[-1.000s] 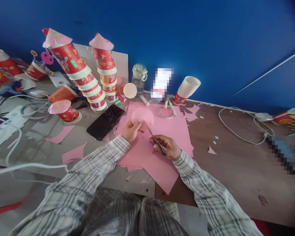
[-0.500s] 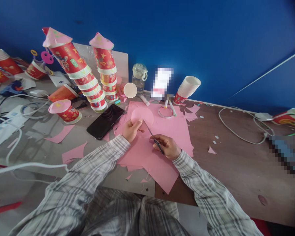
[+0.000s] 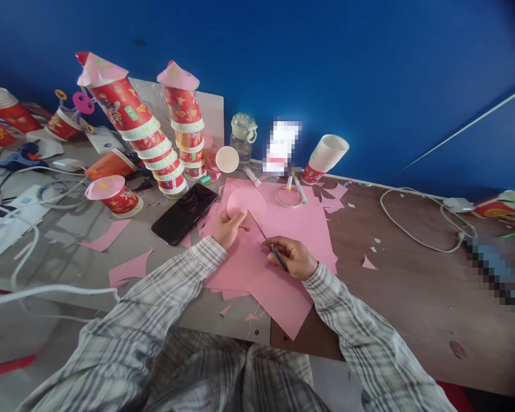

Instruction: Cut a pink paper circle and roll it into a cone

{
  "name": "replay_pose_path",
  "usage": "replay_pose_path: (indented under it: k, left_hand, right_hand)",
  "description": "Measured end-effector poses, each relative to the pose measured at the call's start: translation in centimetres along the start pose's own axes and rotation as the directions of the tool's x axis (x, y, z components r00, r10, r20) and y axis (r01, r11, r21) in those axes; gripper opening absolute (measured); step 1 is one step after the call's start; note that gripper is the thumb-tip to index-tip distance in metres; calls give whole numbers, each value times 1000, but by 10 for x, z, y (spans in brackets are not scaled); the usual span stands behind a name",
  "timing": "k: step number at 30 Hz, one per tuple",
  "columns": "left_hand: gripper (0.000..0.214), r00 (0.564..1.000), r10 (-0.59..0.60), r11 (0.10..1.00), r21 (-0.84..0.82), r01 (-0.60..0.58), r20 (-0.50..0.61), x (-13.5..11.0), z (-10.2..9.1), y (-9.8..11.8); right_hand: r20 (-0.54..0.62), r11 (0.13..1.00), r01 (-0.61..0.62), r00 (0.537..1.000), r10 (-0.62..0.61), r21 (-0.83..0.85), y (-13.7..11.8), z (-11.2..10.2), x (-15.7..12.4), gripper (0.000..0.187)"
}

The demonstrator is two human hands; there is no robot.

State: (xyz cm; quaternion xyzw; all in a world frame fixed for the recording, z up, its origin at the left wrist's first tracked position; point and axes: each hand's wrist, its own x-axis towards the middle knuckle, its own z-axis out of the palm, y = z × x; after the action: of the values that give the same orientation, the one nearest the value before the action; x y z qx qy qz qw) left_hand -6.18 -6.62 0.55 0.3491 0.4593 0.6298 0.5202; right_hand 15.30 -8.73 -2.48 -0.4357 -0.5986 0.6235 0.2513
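Observation:
My left hand [image 3: 227, 228] pinches a pink paper circle [image 3: 249, 203] and holds it just above the pink paper sheets [image 3: 278, 252] spread on the table. My right hand [image 3: 292, 256] grips a pair of scissors [image 3: 266, 238], whose blades point up and left and meet the lower edge of the circle. Both sleeves are grey plaid.
A black phone [image 3: 184, 212] lies left of the hands. Two towers of red paper cups with pink cones [image 3: 131, 117] [image 3: 183, 117] stand behind it. A white cup stack [image 3: 327, 155], a tape ring [image 3: 289, 196], markers, a small bottle [image 3: 242, 137], cables and pink scraps surround the sheets.
The scissors have shifted slightly along the circle's edge; the hands stay almost where they were. The view has tilted a little.

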Motion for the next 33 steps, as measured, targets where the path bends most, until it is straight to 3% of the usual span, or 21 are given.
replay_pose_path:
  k: [6,8,10,13,16,19,24,28,33]
  left_hand:
    - [36,994,41,997,-63,-48,-102,7,-6,-1]
    - [37,994,27,998,-48,-32,-103,7,-6,0]
    - [37,996,-2,999,-53,-3,-88,5,-5,0]
    - [37,997,-36,996,-80,31,-67,1,-2,2]
    - [38,997,-61,997,-56,59,-38,-2,0,5]
    - [37,998,-57,998,-21,56,-10,-5,3,8]
    - [36,999,-21,999,48,20,31,-9,4,7]
    - [37,997,-23,996,91,16,76,-10,5,9]
    - [38,985,-36,989,149,10,170,-10,5,14]
  right_hand:
    - [-9,994,-13,1000,12,-107,-6,-20,-7,51]
    - [-108,985,43,992,-61,-167,-2,-25,-5,54]
    - [-255,949,95,951,-175,-299,7,-29,-2,51]
    - [-376,782,46,859,-348,-621,20,-31,4,44]
    - [-324,515,-73,849,-417,-854,30,-28,7,55]
    - [-293,379,-135,868,-400,-916,32,-20,7,65]
    - [-275,366,-132,887,-371,-921,17,-8,9,69]
    - [-314,330,-232,924,-219,-915,-10,0,11,64]
    - [-344,261,-317,937,-65,-912,-47,4,12,61]
